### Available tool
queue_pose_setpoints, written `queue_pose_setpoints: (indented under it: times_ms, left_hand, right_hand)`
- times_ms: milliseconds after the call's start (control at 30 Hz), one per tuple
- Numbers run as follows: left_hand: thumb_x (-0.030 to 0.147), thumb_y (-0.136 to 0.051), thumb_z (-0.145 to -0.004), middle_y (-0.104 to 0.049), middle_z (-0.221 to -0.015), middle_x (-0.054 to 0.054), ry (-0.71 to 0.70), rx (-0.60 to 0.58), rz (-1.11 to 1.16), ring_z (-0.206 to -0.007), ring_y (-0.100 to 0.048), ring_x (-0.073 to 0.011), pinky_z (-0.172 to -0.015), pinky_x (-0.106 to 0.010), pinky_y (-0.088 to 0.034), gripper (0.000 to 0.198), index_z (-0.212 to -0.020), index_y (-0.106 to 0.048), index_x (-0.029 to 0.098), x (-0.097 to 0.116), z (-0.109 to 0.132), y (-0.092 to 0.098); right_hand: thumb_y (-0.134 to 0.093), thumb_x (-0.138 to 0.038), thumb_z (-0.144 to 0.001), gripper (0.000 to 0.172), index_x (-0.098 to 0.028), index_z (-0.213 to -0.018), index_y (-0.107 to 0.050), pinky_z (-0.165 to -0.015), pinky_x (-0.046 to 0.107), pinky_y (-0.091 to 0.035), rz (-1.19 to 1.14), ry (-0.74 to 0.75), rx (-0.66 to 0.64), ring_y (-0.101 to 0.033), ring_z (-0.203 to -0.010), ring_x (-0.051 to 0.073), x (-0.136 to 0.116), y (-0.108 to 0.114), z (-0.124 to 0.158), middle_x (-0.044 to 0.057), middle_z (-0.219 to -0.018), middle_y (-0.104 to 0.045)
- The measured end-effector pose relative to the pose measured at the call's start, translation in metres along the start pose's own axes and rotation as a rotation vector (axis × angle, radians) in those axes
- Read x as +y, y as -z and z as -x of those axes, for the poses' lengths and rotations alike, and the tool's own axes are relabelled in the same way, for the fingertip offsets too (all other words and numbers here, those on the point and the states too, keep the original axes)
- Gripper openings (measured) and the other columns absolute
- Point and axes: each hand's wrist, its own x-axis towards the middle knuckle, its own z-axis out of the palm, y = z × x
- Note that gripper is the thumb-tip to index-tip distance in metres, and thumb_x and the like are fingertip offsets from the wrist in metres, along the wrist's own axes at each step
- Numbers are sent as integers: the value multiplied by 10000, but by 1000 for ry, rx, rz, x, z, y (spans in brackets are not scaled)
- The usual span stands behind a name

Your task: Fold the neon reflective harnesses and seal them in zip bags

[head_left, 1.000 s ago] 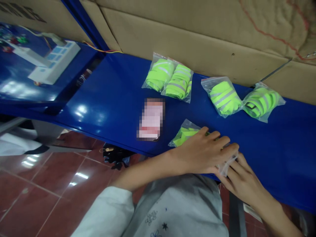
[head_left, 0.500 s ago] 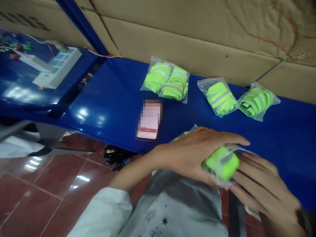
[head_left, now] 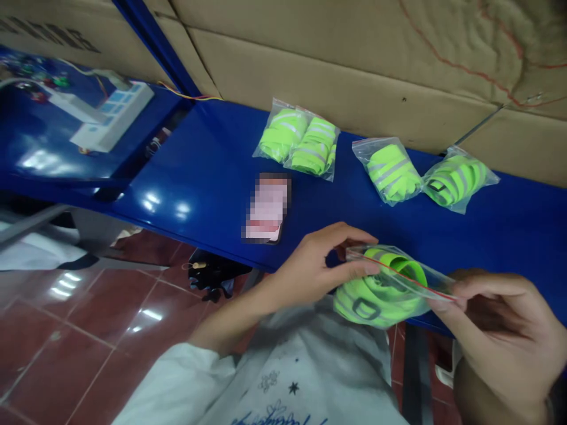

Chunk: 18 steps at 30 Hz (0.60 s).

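Note:
A transparent zip bag [head_left: 432, 282] with a red seal line hangs between my two hands above the table's front edge. Inside it lies a coiled neon-yellow reflective strap [head_left: 385, 304] with a grey stripe and a dark buckle. My left hand [head_left: 321, 262] pinches one corner of the bag's top between thumb and fingers. At the opposite corner, my right hand [head_left: 509, 316] has a similar pinch. Whether the seal is fully closed I cannot tell.
Several bagged neon straps [head_left: 314, 144] lie along the back of the blue table [head_left: 212, 165], against cardboard [head_left: 310, 71]. A phone [head_left: 268, 206] with a blurred screen rests left of my hands. Farther left is a white power strip [head_left: 113, 118].
Both hands have moved from around the bag to its top corners. The bag is now upright, seal edge stretched between them. A bagged strap partly visible behind my left hand is no longer seen there.

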Motion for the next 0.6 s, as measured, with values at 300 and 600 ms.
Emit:
queue_pose_setpoints:
  times_ms: [300, 600]
  left_hand:
    - [296, -678, -973, -751, -987, -69, -144, -92, 2, -912, -694, -135, -834, -264, -544, 162, -1039, -742, 162, -1, 9, 10]
    - [301, -711, -951, -734, -954, -17, -159, -270, -369, -900, -677, -118, -835, -234, -495, 130, -927, -701, 173, 22, 15, 49]
  right_hand:
    - [-709, -368, -941, 296, -298, -1229, -698, -819, 252, -566, 96, 249, -727, -675, -994, 162, 11, 28, -74, 40, -1112, -672]
    - [-658, -208, -972, 101, -229, -1051, -717, -780, 245, -568, -48, 339, -755, -705, -863, 138, 18, 33, -80, 20, -927, -747]
